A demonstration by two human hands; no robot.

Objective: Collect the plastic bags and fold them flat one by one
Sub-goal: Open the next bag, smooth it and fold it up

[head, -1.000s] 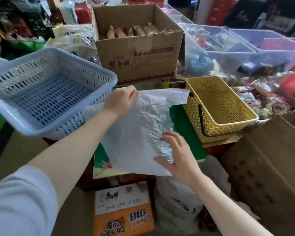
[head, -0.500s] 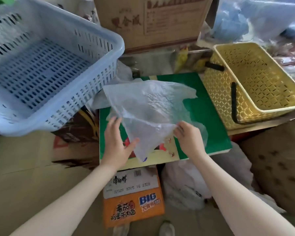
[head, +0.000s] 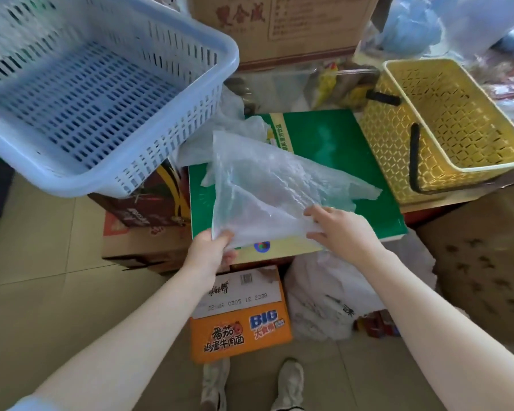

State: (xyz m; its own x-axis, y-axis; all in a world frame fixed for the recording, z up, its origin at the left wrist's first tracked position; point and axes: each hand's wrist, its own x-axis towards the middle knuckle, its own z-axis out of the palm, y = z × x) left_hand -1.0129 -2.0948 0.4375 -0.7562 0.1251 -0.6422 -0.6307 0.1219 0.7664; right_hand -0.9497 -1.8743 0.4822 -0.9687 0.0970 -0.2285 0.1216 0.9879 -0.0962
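While our left hand [head: 211, 253] pinches the near left corner of the clear plastic bag [head: 267, 197] between thumb and fingers, our right hand [head: 341, 232] grips its near right edge, fingers partly curled over the film. We hold the crumpled bag over the green box lid [head: 339, 161] at the centre of the frame, its far flap trailing toward the right.

Below our hands we read "BIG" in blue on the orange noodle carton [head: 241, 330], and the printed line "0305 1E 2330" on its white top; its Chinese characters are blurred in part. Red characters mark the brown cardboard box [head: 279, 22] at the top centre, too smeared to read.

We find the green lid hemmed in closely: the blue slatted basket [head: 86, 93] overhangs it from the upper left, and the yellow basket [head: 445, 129] with its black handle sits just beside its right edge. More thin plastic [head: 232, 126] lies bunched at the lid's far left corner. A white sack [head: 324, 301] slumps at the lower right, beside another cardboard box [head: 481, 262]. Our pale shoes [head: 288, 381] stand on tiled floor [head: 42, 277], open at the lower left.
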